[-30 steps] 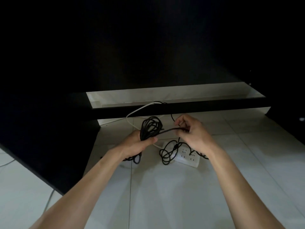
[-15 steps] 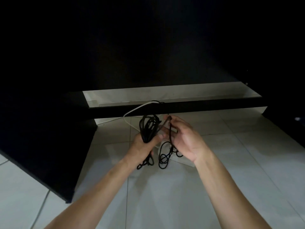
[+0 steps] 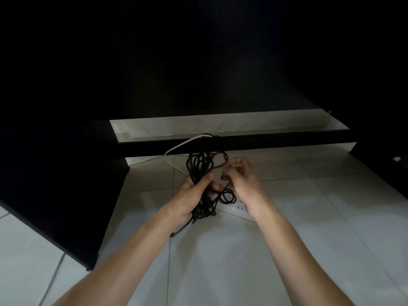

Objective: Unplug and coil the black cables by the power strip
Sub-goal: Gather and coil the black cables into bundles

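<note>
From the head camera, the left hand is curled round a bundle of black cable, gripping it at the middle so loops stand above the fist and more loops with a loose end hang below toward the tiled floor. The right hand has its fingers bent together and pinches a strand that leads off the top of the bundle. A small loop of the cable hangs between the two hands, over the white power strip, which lies on the floor beneath the right wrist. A white cord curves behind the bundle toward the dark desk frame.
</note>
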Demonstrator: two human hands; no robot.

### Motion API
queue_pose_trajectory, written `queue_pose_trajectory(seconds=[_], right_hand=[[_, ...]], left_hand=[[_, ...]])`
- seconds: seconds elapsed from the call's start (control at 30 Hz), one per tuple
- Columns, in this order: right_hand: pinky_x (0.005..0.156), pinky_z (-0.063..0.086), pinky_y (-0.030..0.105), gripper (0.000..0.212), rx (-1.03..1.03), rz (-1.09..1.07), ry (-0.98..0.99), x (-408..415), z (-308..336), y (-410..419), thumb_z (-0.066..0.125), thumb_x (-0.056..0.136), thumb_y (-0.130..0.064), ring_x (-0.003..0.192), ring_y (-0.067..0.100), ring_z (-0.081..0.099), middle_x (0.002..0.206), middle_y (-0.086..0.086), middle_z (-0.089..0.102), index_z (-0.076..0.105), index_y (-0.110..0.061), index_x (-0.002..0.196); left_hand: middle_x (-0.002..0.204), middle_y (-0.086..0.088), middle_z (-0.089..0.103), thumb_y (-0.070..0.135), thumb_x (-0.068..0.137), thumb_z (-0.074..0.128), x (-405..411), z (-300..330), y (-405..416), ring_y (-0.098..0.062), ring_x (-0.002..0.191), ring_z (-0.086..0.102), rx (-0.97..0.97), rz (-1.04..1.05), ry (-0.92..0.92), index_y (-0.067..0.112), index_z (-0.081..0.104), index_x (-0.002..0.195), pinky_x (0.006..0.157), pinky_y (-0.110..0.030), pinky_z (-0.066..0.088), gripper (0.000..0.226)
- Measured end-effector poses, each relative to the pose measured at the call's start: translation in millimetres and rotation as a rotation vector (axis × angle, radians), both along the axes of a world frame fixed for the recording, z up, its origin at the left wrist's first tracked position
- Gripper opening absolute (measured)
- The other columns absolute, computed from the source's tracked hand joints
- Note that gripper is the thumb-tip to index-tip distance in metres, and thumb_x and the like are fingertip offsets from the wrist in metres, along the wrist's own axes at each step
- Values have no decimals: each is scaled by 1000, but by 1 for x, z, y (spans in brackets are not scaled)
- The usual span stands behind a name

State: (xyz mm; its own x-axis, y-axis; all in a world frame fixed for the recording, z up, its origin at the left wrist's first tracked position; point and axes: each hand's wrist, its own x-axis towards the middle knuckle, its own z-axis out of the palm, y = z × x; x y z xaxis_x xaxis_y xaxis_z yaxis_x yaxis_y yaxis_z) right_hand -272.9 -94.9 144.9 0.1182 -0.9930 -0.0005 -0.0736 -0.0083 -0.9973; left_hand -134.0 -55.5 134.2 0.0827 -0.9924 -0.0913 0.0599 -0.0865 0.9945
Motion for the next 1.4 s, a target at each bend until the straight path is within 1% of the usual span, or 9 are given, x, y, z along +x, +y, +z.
queue_pose_trajectory(seconds=[0.2, 0.4, 0.57, 0.7, 0.8, 0.97, 1.03, 1.17, 1.4], right_hand=[[102, 47, 37, 19, 41, 493, 294, 0, -24, 21, 48, 98, -42, 108, 12, 65, 106, -6, 72, 64, -32, 101], [79, 50, 33, 24, 134, 706, 888, -16, -51, 23, 60, 83, -38, 95, 21, 66, 99, 4, 71, 66, -17, 92], [95, 42, 32, 19, 19, 579, 983, -33, -75, 20, 52, 90, -43, 95, 12, 63, 88, -15, 67, 64, -31, 83], [113, 22, 37, 29, -258, 325, 1141, -33, -73, 8, 42, 98, -40, 119, 12, 55, 125, -10, 64, 69, -34, 108], [113, 20, 38, 49, -235, 306, 1302, -36, -76, 4, 22, 96, -44, 127, 14, 50, 135, -7, 57, 62, -32, 122], [102, 31, 39, 33, -240, 223, 1397, -36, -84, 7, 35, 104, -30, 125, 20, 52, 133, -3, 60, 54, -27, 130], [96, 39, 39, 29, -144, 255, 1251, -36, -82, 2, 36, 103, -30, 108, 18, 62, 112, -6, 71, 62, -32, 114], [78, 52, 35, 31, 22, 331, 437, -36, -56, -3, 44, 105, -23, 60, 8, 63, 68, 0, 67, 70, -23, 87], [79, 44, 19, 28, -52, 374, 412, -20, -43, -7, 54, 97, -8, 87, 7, 59, 101, 3, 65, 65, -20, 119]], left_hand=[[55, -3, 48, 26, 93, 62, 13, 5, -4, -16, 47, 46, 81, 120, 209, 16, 58, 68, 53, -29, 45, 27], [46, 7, 34, 35, 91, 63, 28, 6, -11, -7, 35, 33, 118, 220, 366, 21, 47, 67, 38, -19, 35, 32], [43, 5, 40, 37, 90, 65, 50, -1, -16, -12, 35, 38, 46, 330, 77, 19, 47, 60, 46, -25, 34, 40], [40, 6, 41, 35, 90, 65, 52, -1, -14, -13, 35, 40, 39, 397, 15, 18, 48, 60, 51, -29, 36, 39], [43, 8, 42, 36, 90, 65, 59, 11, -16, -11, 38, 41, 14, 446, 73, 19, 49, 64, 52, -28, 37, 35], [44, 12, 42, 35, 93, 61, 70, 29, -17, -6, 39, 41, -75, 526, 101, 20, 51, 69, 50, -27, 39, 30], [44, 12, 43, 34, 93, 61, 71, 25, -16, -7, 40, 41, -75, 555, 74, 20, 50, 68, 50, -27, 39, 31], [51, 7, 48, 32, 90, 66, 71, 15, -11, -9, 40, 42, 24, 443, 79, 18, 55, 71, 49, -27, 38, 26], [56, 5, 45, 31, 88, 68, 55, 21, -9, -8, 42, 35, 68, 249, 294, 19, 57, 79, 40, -21, 35, 19]])
